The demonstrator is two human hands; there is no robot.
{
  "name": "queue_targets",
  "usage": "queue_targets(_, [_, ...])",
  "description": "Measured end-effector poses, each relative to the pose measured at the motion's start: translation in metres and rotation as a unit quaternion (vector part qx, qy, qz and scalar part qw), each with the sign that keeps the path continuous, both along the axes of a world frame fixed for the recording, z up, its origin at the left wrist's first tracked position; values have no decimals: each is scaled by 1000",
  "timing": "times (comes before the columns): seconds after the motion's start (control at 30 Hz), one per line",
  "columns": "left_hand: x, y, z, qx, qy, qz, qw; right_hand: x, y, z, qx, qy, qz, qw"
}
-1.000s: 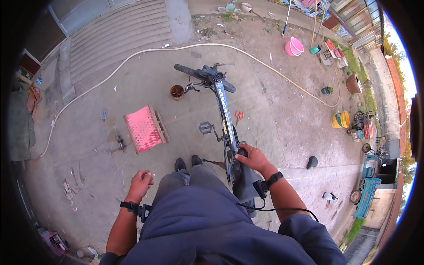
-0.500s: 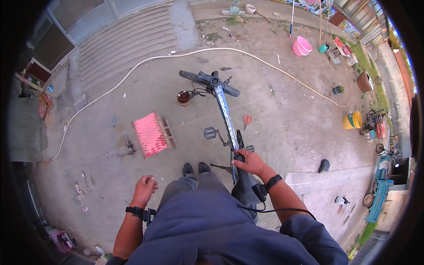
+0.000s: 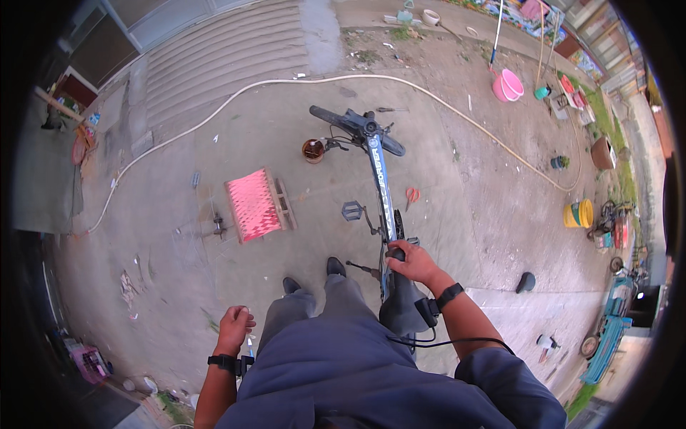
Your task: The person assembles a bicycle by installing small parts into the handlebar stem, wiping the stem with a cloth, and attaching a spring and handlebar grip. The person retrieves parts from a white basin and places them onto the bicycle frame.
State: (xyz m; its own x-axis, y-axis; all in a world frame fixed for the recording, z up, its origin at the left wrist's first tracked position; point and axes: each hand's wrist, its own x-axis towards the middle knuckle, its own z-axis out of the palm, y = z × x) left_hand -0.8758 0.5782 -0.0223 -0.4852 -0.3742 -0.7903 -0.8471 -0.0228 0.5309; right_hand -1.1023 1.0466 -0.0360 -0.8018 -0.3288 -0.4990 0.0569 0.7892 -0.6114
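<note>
A bicycle with a blue and white frame [image 3: 381,182] stands upright just to my right, its front wheel [image 3: 389,143] at the far end. My right hand [image 3: 416,264] is closed around the front tip of the black saddle [image 3: 402,311]. Left of the frame a pedal [image 3: 351,210] sticks out, and the kickstand [image 3: 362,269] reaches toward my feet. My left hand [image 3: 234,327] hangs by my left thigh, fingers curled, with nothing visible in them. Its nearest neighbour is my own trouser leg.
A stool with a pink woven seat [image 3: 254,206] stands ahead on the left. Red-handled scissors [image 3: 412,196] lie right of the bicycle, and a brown pot [image 3: 313,150] sits near its front. A long hose [image 3: 357,76] curves across the yard. A loose black saddle [image 3: 526,282] rests farther right.
My feet have moved apart, the left one now farther left and lower in view. The surroundings have shifted rightward in the picture. My right hand keeps its grip on the saddle tip.
</note>
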Motion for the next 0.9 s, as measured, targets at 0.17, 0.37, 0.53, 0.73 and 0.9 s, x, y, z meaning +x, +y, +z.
queue_targets(0.17, [39, -19, -17, 27, 55, 38, 997, -2, -10, 11, 67, 23, 4, 997])
queue_targets(0.37, [119, -58, -27, 6, 101, 149, 984, -13, -65, 19, 142, 243, 79, 956])
queue_targets(0.53, [222, -70, -26, -20, 86, 297, 951, -32, -169, -11, 87, 154, 212, 961])
queue_targets(0.73, [311, -20, -39, -13, 66, 467, 882, -29, -310, -42, 28, -63, 368, 927])
queue_targets(0.9, [323, 36, -37, 7, 37, 558, 829, -12, -401, -54, -24, -185, 361, 914])
